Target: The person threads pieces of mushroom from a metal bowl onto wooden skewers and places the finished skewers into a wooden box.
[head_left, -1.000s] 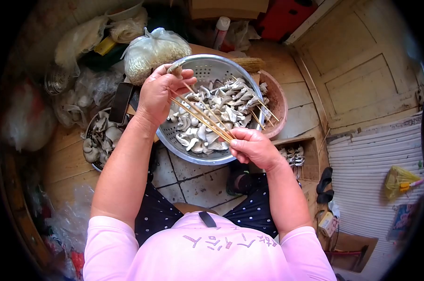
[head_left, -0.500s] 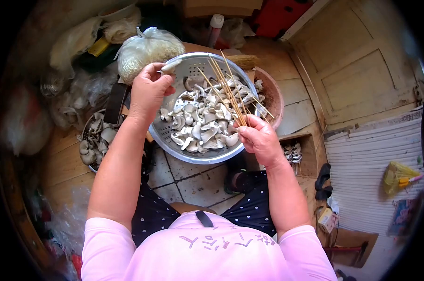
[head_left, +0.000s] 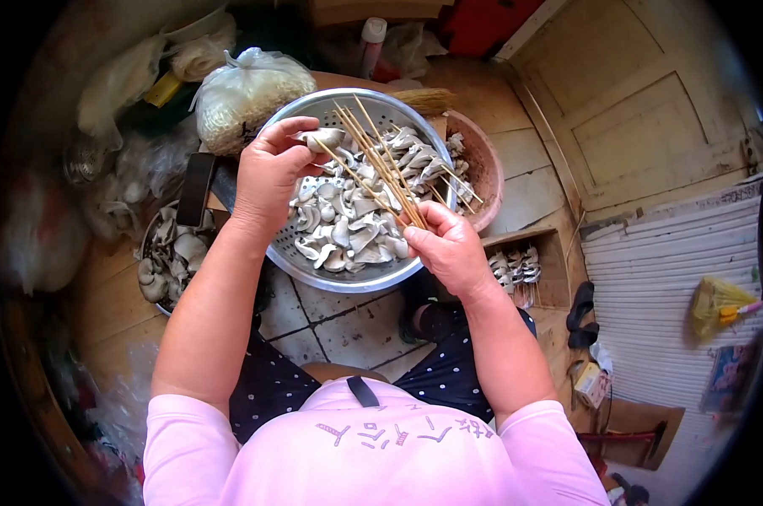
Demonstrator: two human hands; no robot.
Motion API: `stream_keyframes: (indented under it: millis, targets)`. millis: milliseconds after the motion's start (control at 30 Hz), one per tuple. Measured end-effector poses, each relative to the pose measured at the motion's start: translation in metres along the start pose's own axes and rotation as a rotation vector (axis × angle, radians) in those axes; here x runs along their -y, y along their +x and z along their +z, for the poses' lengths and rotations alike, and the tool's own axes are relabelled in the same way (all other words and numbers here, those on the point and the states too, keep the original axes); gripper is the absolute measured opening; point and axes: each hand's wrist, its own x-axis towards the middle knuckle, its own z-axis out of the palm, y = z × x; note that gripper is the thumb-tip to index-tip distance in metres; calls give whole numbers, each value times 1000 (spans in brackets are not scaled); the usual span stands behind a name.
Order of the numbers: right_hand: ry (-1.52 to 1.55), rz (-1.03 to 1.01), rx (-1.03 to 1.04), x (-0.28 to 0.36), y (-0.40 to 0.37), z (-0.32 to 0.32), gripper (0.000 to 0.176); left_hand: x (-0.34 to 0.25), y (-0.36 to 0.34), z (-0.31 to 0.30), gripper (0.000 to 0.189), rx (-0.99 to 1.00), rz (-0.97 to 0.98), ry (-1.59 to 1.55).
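Over the left rim of a metal colander, my left hand pinches a grey mushroom piece between thumb and fingers. My right hand, at the colander's lower right, is closed on a bundle of thin wooden skewers that fan out up and to the left. The tip of one skewer reaches the held mushroom; whether it pierces it I cannot tell. Many torn mushroom pieces lie in the colander below both hands.
A pink basin stands right of the colander, and a cardboard box holds skewered mushrooms. At left are a bowl of mushrooms, a dark phone and a filled plastic bag. A spray can stands behind.
The mushroom in my left hand has turned, showing its broad side, and moved slightly down. My right hand has shifted left, bringing a skewer tip to the mushroom. The view has shifted a little.
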Motion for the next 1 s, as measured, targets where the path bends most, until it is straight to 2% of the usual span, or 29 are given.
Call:
stream_keyframes:
  millis: [67,133,167,267,367,1000]
  targets:
    - [-6,0,-6,-1,0,-3,17,0,4,-9,34,27,-37,-4]
    - [3,2,-10,-3,0,-5,17,-4,5,-12,38,70,-135,-190]
    - [4,2,-11,-3,0,-5,17,-6,5,-12,33,94,-146,-234]
    - [-29,2,-10,-6,0,-6,18,1,9,-12,26,-15,-148,-156]
    - [-46,-11,-10,-7,0,-5,17,4,9,-12,22,-55,-133,-205]
    - [-34,-4,-57,-13,1,-7,16,3,4,-3,21,-30,-182,-177]
